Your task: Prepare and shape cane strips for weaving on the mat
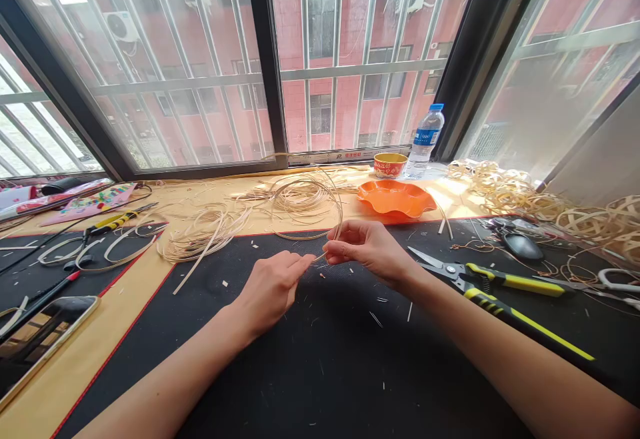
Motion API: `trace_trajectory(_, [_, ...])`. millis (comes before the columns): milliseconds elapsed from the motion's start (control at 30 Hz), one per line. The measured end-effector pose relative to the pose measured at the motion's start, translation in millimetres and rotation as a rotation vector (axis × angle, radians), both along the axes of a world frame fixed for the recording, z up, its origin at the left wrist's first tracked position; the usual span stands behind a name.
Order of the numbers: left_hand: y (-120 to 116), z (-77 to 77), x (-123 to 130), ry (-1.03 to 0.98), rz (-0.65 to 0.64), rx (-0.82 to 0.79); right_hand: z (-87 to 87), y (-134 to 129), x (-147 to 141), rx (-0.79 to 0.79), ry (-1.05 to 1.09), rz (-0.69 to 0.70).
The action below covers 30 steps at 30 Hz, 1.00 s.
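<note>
Over the middle of the black mat [350, 359], my left hand [274, 285] and my right hand [367, 252] are close together. A thin cane strip [320, 258] spans the small gap between their fingertips. My right hand pinches it between thumb and fingers, and a loop of thin strip rises behind that hand. The left fingers are pressed together on the strip's other end; their grip is partly hidden. Just beyond the hands lies a coil of thin cane [305, 195], with a second coil of flatter strips [205, 232] to its left.
Pruning shears [480, 279] lie with blades apart beside my right forearm. Behind are an orange wavy dish [397, 199], a red bowl [390, 167] and a water bottle [425, 140]. Cane weavings [600, 219] pile at right; a phone [47, 342] and yellow-handled pliers [113, 223] lie left.
</note>
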<state>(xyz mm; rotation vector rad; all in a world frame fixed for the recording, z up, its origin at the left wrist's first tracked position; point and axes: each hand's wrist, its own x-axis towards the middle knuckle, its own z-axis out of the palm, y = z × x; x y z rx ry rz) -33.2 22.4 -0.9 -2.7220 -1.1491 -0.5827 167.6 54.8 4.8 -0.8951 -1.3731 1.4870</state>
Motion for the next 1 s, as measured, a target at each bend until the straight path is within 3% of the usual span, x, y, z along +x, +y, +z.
trace_trajectory(133, [0, 2.6, -2, 0.109, 0.014, 0.056, -1.4, 2, 1, -0.096, 0.069, -0.007])
trace_trajectory(333, [-3, 9.2, -1, 0.254, 0.042, 0.089, 5.3, 6, 8, -0.029, -0.025, 0.010])
trace_trajectory(733, [-4, 7.1, -6, 0.246, 0.007, 0.134, 0.6, 11, 6, -0.075, 0.098, -0.112])
trace_trajectory(1000, [-4, 11.7, -8, 0.215, -0.075, 0.127, 14.5, 13, 23, -0.025, 0.065, -0.105])
